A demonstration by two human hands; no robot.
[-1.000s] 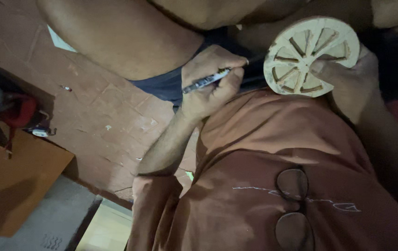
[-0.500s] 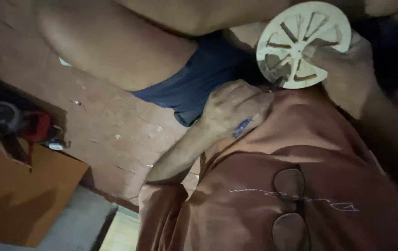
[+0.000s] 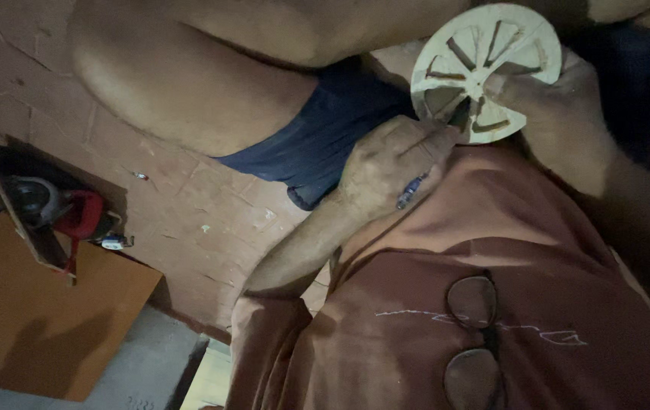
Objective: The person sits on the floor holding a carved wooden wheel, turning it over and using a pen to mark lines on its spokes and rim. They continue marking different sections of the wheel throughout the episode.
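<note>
My right hand (image 3: 560,114) grips a round pale wooden disc (image 3: 484,64) with spoke-shaped slots cut through it, held up over my lap. The pen (image 3: 416,186), dark with a blue barrel, sits in the closed fingers of my left hand (image 3: 389,163). Its tip rests on the disc's lower middle, beside my right thumb. Under both hands are my orange shirt (image 3: 537,250) and dark blue shorts (image 3: 325,144). My bare thigh (image 3: 188,83) crosses the top of the view.
A pair of glasses (image 3: 477,334) hangs from the shirt front. On the reddish brick floor (image 3: 188,212) at the left lie a red power tool (image 3: 74,216) and a brown board (image 3: 44,326). A grey slab (image 3: 135,372) borders the floor below.
My left hand has moved up and to the right with the pen, and the tip now touches the disc. The disc has shifted slightly in my right hand.
</note>
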